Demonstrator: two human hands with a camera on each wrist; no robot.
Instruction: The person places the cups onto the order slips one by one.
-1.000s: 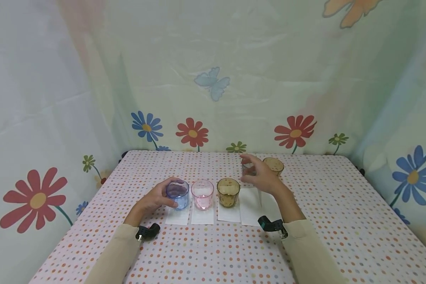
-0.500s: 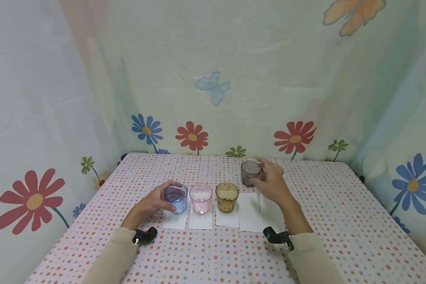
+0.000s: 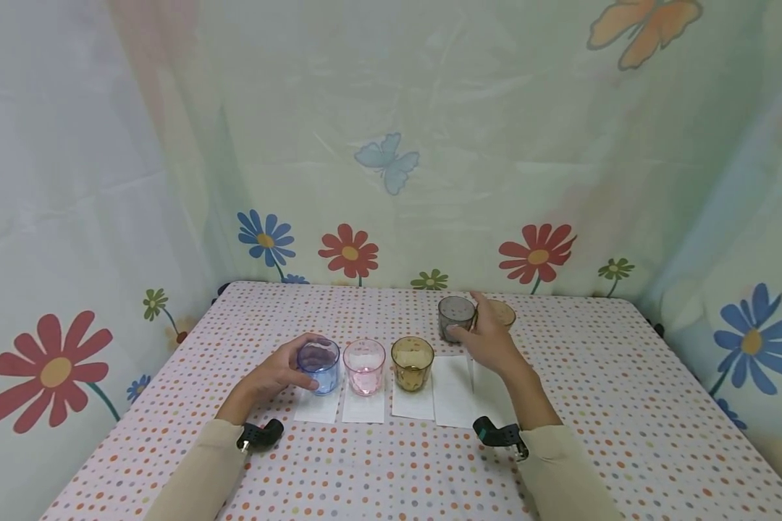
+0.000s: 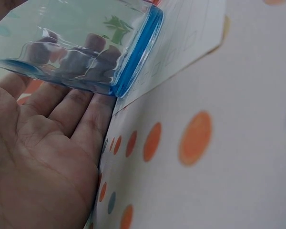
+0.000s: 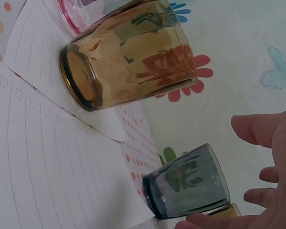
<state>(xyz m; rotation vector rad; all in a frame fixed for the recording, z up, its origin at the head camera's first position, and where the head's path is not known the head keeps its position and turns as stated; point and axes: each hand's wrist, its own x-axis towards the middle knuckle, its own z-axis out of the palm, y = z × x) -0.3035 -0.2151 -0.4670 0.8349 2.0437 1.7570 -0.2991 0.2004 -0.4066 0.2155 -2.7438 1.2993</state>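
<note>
In the head view my left hand (image 3: 275, 373) grips a blue-tinted glass (image 3: 319, 367) from its left side, thumb in front and fingers behind. Through that glass (image 4: 81, 52) the fingertips show in the left wrist view. My right hand (image 3: 495, 340) is at the right side of a grey glass (image 3: 456, 320), its thumb overlapping the glass's front in the head view. The right wrist view shows the thumb (image 5: 252, 129) apart from the grey glass (image 5: 188, 183) and the fingers spread; contact there I cannot tell. A pink glass (image 3: 364, 367) and an amber glass (image 3: 413, 364) stand between the hands.
White paper sheets (image 3: 452, 394) lie in a row on the dotted tablecloth (image 3: 365, 470). Behind my right hand stands another amber glass (image 3: 503, 314), partly hidden. A flowered curtain (image 3: 300, 166) hangs around the table's back and sides.
My right hand has moved from over the front of the grey glass to its right side, so the glass shows more fully. The left hand keeps its hold on the blue glass.
</note>
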